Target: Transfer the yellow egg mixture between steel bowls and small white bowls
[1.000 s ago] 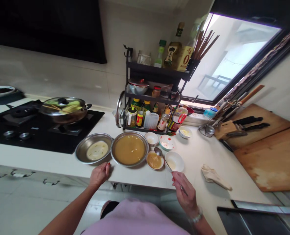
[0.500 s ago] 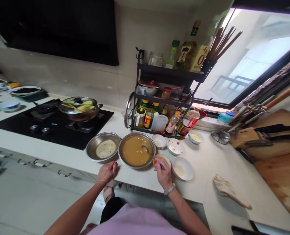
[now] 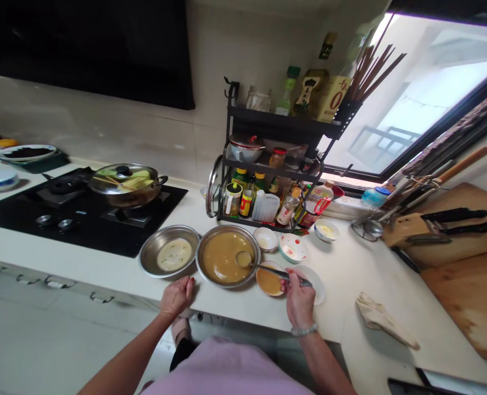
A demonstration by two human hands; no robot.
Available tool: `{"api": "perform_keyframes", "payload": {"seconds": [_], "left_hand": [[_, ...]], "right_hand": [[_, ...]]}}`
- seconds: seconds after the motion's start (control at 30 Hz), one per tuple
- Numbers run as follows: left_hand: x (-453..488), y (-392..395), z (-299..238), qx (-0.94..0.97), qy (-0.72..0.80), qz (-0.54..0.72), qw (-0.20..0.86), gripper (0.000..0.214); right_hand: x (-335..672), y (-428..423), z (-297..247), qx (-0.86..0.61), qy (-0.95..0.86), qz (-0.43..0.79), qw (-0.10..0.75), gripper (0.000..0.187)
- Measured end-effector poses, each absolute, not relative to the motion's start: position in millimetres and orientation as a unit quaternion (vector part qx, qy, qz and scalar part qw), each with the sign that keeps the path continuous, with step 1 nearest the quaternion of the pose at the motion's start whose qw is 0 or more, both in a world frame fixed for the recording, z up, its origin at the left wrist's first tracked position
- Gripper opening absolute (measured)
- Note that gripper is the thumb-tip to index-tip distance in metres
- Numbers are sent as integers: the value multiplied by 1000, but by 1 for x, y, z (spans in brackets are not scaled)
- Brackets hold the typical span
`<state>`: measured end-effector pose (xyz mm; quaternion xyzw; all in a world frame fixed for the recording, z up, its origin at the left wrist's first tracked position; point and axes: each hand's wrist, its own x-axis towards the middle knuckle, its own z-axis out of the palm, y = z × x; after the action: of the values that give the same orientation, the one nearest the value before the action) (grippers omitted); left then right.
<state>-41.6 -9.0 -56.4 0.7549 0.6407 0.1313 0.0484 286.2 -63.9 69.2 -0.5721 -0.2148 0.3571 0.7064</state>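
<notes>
My right hand [image 3: 300,299] grips the handle of a metal ladle [image 3: 272,269]. The ladle's bowl holds some brown liquid and hangs at the right side of a steel basin [image 3: 197,263] of the same brown liquid. Beneath the handle is a small bowl [image 3: 269,281] of orange-brown liquid. A white bowl [image 3: 318,285] sits partly hidden behind my right hand. My left hand [image 3: 178,296] is curled closed at the counter's front edge; whether its fingers hold anything is hidden. Just beyond it stands a steel bowl [image 3: 150,258] with pale batter-like liquid.
A lidded pan [image 3: 123,186] stands on the black stove [image 3: 115,233] at left. Behind the bowls rises a black spice rack [image 3: 276,116] with several bottles. Small bowls, including a strawberry-patterned one [image 3: 293,249], sit nearby. A cloth [image 3: 385,321] and knife block [image 3: 408,225] are at right.
My right hand has moved right and turned, lifting the ladle's bowl up from the brown liquid. The small orange-brown bowl is now more visible. My left hand stays closed in about the same place.
</notes>
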Motion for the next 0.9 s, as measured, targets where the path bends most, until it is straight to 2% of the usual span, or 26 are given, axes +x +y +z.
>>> {"api": "perform_keyframes", "payload": {"seconds": [0.23,0.6,0.73,0.9], "left_hand": [[-43,-8,-58,752,645,124,51,39],[-46,-6,-60,756,642,116,54,40],[-47,-5,-62,756,645,107,44,39],[-48,-3,-67,757,645,99,34,40]], "right_hand": [[309,-85,87,-575,-210,334,717,27],[368,-148,103,-612,-193,196,741,27],[381,-167,95,-680,-245,111,682,30],[385,-184,85,-704,-408,31,581,26]]}}
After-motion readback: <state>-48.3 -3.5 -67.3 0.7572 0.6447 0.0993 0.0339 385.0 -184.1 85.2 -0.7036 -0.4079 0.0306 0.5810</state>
